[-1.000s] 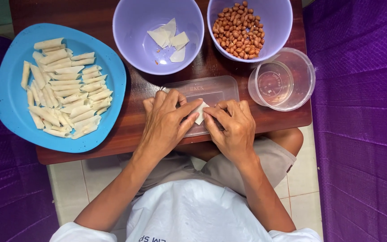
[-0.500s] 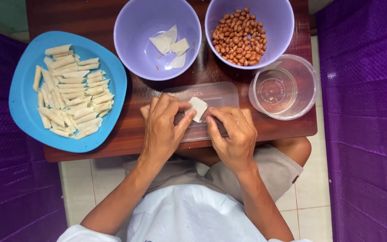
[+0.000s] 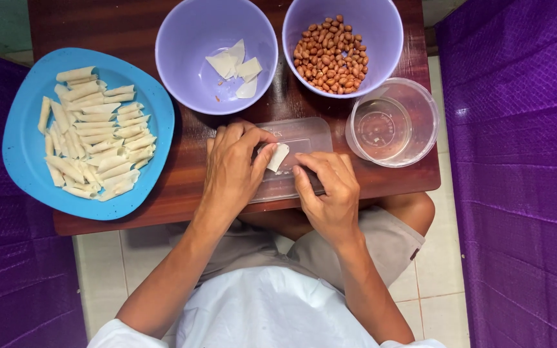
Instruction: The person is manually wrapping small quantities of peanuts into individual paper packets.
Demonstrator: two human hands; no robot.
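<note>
Moved: wrapper [image 3: 278, 156] now rolled tighter than a moment ago.
Hands: left hand [image 3: 232, 169] pinches wrapper; right hand [image 3: 330, 192] presses clear lid [image 3: 304, 138].
Done: many rolls [image 3: 91, 132] on blue plate [image 3: 24, 138].
Left: few wrappers in bowl [image 3: 188, 38], peanuts [image 3: 331, 57].

Two purple bowls [image 3: 216, 58] [image 3: 343, 45], one blue plate [image 3: 20, 142], one clear tub [image 3: 394, 122], one clear lid [image 3: 304, 138].

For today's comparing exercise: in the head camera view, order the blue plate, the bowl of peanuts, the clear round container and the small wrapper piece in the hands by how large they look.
1. Blue plate, largest.
2. Bowl of peanuts, though its top is cut off by the frame.
3. Clear round container.
4. Wrapper piece, held at the left hand, smallest.
</note>
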